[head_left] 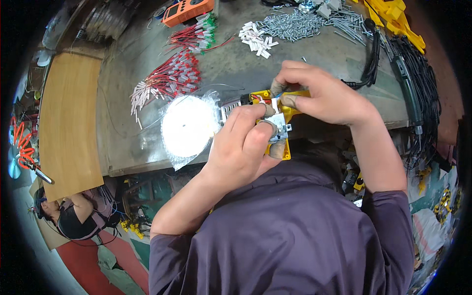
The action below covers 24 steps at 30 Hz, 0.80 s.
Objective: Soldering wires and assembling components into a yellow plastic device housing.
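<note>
Grey workbench (314, 54) fills the upper half of our view, crowded with parts. At its near edge, in the centre, our left hand (243, 142) is closed around a yellow housing (282, 147) with a metal part (279, 123), and our right hand (319, 93) pinches a small piece on its top. We judge it best to hold the housing firm and press gently. Red wires (172, 76) lie at 10 o'clock, screws (295, 24) at 12, black cables (413, 73) at 2. Free room is only near a plastic bag (189, 128) at 9.

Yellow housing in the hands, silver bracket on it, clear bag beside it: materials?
Yellow housing: looks like moulded plastic, uniform matte colour. Silver bracket: probably sheet metal, grey sheen, bent edges. Clear bag: thin plastic film, glossy, wrinkled, with strong glare.
</note>
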Each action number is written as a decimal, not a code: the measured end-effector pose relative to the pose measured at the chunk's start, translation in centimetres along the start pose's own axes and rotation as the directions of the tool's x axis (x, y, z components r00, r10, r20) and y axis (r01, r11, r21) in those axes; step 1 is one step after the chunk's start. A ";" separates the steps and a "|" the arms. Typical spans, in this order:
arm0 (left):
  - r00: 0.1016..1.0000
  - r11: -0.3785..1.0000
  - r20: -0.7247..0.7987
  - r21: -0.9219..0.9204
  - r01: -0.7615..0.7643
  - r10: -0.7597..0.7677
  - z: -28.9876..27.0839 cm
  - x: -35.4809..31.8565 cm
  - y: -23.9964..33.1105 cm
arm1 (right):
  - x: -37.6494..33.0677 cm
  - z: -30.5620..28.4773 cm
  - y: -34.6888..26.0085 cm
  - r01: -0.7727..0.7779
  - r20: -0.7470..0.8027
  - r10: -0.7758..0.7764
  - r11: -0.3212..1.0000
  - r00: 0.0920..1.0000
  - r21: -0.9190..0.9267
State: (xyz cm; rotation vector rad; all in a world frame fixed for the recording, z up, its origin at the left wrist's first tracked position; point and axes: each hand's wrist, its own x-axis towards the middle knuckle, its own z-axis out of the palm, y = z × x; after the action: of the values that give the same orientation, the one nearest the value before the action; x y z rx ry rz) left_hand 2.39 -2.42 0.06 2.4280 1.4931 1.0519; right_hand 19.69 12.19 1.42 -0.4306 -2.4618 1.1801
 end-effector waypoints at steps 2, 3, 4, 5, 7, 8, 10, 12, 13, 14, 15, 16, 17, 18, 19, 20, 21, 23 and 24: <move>0.998 0.999 -0.054 -0.038 -0.026 0.024 0.3 -0.1 -0.2 | -0.1 -0.4 0.1 -0.070 0.082 0.059 0.987 0.995 0.144; 0.997 0.997 -0.039 -0.052 -0.063 0.061 0.4 0.1 -0.2 | 0.0 -0.5 0.2 -0.071 0.082 0.060 0.987 0.995 0.144; 0.995 0.993 -0.024 -0.067 -0.098 0.097 0.5 0.2 -0.3 | 0.2 -0.6 0.3 -0.068 0.098 0.060 0.994 0.993 0.086; 0.995 0.993 -0.023 -0.068 -0.098 0.096 0.5 0.4 -0.3 | 0.2 -0.6 0.3 -0.064 0.114 0.061 0.998 0.992 0.027; 0.991 0.991 -0.015 -0.020 -0.133 0.133 0.5 0.6 -0.4 | 0.1 0.1 0.6 -0.001 -0.020 0.000 0.997 1.000 -0.076; 0.991 0.991 -0.014 -0.019 -0.132 0.132 0.4 0.5 -0.4 | 0.0 0.4 0.7 0.048 -0.147 -0.076 0.981 0.986 -0.186; 0.996 0.997 -0.053 -0.021 -0.079 0.078 0.2 0.2 -0.4 | -1.0 1.0 -1.2 -0.068 -0.268 0.040 0.993 0.962 -0.095; 0.998 0.999 -0.048 -0.004 -0.034 0.034 0.1 -0.1 -0.2 | -2.1 1.3 -2.9 -0.199 -0.389 0.176 0.980 0.904 -0.021; 0.999 1.000 -0.042 0.003 -0.002 0.002 0.2 -0.1 -0.1 | -2.2 1.6 -2.8 -0.203 -0.395 0.179 0.979 0.901 -0.020; 0.999 1.000 -0.038 0.000 -0.007 0.007 0.3 0.0 -0.2 | -2.2 2.4 -2.6 -0.230 -0.363 0.282 0.956 0.888 0.181; 0.995 0.999 -0.088 -0.020 -0.038 0.036 0.6 0.1 -0.3 | -2.1 3.2 -2.3 -0.251 -0.311 0.376 0.893 0.873 0.375; 0.988 0.997 -0.138 -0.040 -0.069 0.063 0.9 0.2 -0.4 | -1.9 3.5 -2.0 -0.259 -0.305 0.407 0.866 0.861 0.427; 0.989 0.997 -0.135 -0.044 -0.070 0.064 0.8 0.3 -0.3 | -1.6 3.5 -1.9 -0.261 -0.307 0.412 0.865 0.858 0.429; 0.992 0.997 -0.103 -0.013 -0.072 0.070 0.4 0.5 -0.1 | -1.4 3.6 -1.9 -0.261 -0.282 0.428 0.838 0.858 0.478; 0.995 0.997 -0.069 0.020 -0.069 0.070 0.0 0.7 0.2 | -1.3 3.7 -1.7 -0.262 -0.252 0.444 0.807 0.860 0.529; 0.996 0.998 -0.064 0.018 -0.065 0.066 -0.4 0.9 0.7 | -1.5 4.0 -1.3 -0.234 -0.300 0.440 0.814 0.846 0.532; 0.994 0.992 0.087 0.098 -0.074 0.065 -0.9 1.2 1.4 | -1.8 4.1 -1.2 -0.238 -0.297 0.445 0.810 0.845 0.536; 0.972 0.979 0.231 0.181 -0.090 0.047 -1.5 1.7 2.2 | -1.9 4.0 -1.0 -0.175 -0.407 0.335 0.908 0.850 0.380; 0.963 0.971 0.270 0.225 -0.087 0.023 -1.6 1.8 2.5 | -2.1 3.8 -1.2 -0.206 -0.398 0.331 0.923 0.855 0.326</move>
State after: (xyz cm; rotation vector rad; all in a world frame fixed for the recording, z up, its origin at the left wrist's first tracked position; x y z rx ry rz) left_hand 3.79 -2.59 3.22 2.6523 1.5406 0.5513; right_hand 19.71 8.00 -0.21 -0.8828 -1.8521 1.3293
